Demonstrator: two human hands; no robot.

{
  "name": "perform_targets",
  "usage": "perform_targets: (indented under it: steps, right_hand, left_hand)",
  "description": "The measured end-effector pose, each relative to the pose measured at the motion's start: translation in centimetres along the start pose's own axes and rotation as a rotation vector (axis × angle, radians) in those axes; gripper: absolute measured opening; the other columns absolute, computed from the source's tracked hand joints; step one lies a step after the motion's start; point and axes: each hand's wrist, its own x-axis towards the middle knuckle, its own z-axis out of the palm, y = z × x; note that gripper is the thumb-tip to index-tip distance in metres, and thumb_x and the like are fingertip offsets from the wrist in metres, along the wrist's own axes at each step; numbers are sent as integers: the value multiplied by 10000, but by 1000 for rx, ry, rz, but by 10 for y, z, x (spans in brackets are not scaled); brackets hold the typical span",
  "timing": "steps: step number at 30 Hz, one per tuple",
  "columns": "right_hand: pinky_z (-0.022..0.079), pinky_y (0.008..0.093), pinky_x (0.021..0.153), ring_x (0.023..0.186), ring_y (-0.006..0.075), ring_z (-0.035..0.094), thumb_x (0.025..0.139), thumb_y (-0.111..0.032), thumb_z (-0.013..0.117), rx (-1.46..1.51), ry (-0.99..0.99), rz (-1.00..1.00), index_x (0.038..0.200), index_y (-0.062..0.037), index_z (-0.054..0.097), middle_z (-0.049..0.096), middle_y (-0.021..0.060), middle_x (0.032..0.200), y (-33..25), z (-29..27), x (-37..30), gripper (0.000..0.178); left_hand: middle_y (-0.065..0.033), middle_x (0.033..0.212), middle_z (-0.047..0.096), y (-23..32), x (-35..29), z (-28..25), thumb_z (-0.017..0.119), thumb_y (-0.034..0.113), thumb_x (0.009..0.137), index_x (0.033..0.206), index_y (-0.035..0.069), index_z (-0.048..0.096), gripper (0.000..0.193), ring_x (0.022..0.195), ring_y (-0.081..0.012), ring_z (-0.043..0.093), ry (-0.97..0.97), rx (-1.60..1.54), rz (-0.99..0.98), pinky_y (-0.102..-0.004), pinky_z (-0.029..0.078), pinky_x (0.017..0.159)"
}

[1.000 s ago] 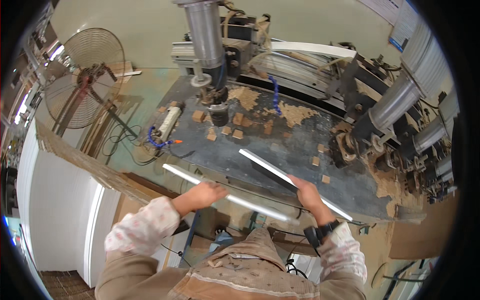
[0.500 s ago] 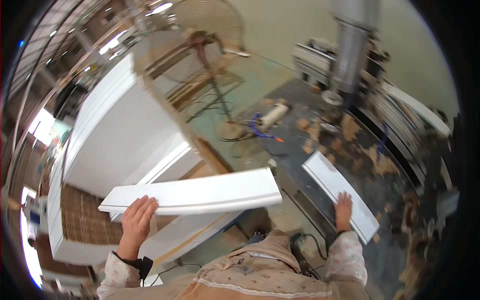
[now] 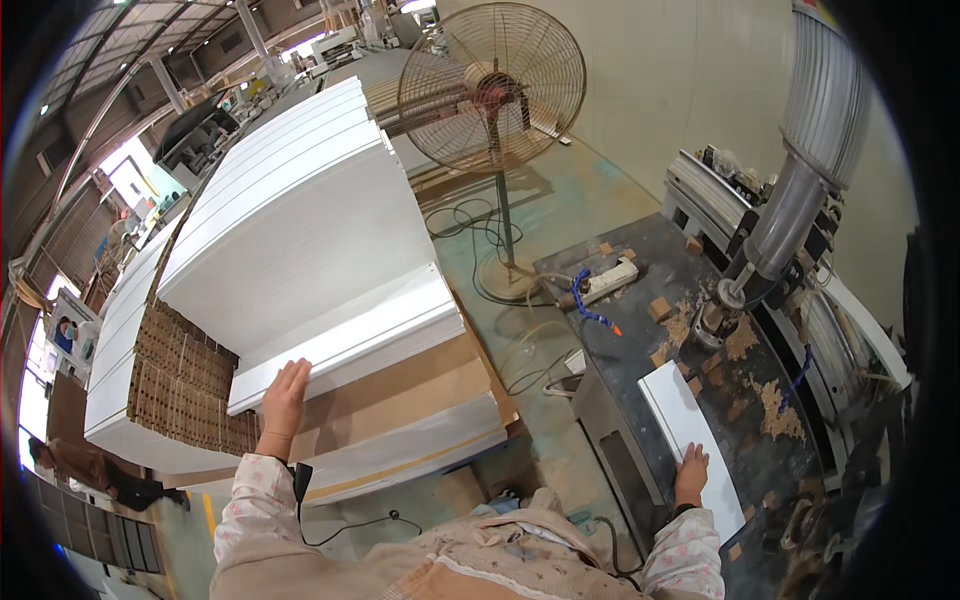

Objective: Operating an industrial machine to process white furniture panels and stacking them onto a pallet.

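My left hand [image 3: 285, 398] lies with outstretched fingers on the near end of a long white panel [image 3: 350, 343], which rests on a lower step of a big stack of white panels [image 3: 285, 215]. To the right, another white panel [image 3: 668, 402] lies on the dark machine table [image 3: 625, 340]. My right hand [image 3: 692, 474] rests on its nearer half, fingers spread over the face; nothing shows that it grips the panel. A grey upright machine head [image 3: 780, 235] with a ribbed duct hose stands beyond this panel, amid wood offcuts and sawdust.
A caged floor fan [image 3: 492, 90] stands behind the stack, cables coiled round its base. A blue jointed hose [image 3: 592, 305] with an orange tip sits on the table's left edge. Cardboard [image 3: 400, 392] covers the stack's near step. Far left, another person [image 3: 110, 478] is partly visible.
The long panel in my left hand has come down from the air onto the stack, and my fingers have loosened. My right hand stays on the other panel. The view has turned left.
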Motion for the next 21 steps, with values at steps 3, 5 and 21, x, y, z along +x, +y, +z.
perform_targets:
  steps: [3, 5, 21]
  right_hand:
    - [406, 412, 1053, 1329, 414, 361, 769, -159, 742, -11, -18, 24, 1404, -104, 409, 381, 139, 1470, -3, 0, 1, 719]
    - [397, 404, 1063, 1326, 414, 366, 776, -163, 734, -5, -14, 34, 1405, -104, 411, 390, 144, 1464, -1, 2, 2, 710]
    - [511, 484, 831, 1221, 333, 477, 879, -173, 503, 19, 334, 81, 1217, -129, 593, 534, 62, 1323, -13, 14, -10, 353]
  left_hand:
    - [-65, 1146, 663, -6, 0, 13, 730, 106, 757, 1133, 148, 642, 389, 1046, -299, 637, -94, -138, -1, -375, 537, 863]
    - [-69, 1138, 666, -16, 7, 20, 742, 100, 746, 1115, 134, 648, 382, 1031, -296, 641, -124, -220, -86, -370, 538, 854]
    - [-179, 1137, 640, 245, 118, 32, 709, 5, 755, 1202, 42, 605, 461, 1045, -352, 614, -354, -868, 490, -405, 490, 891]
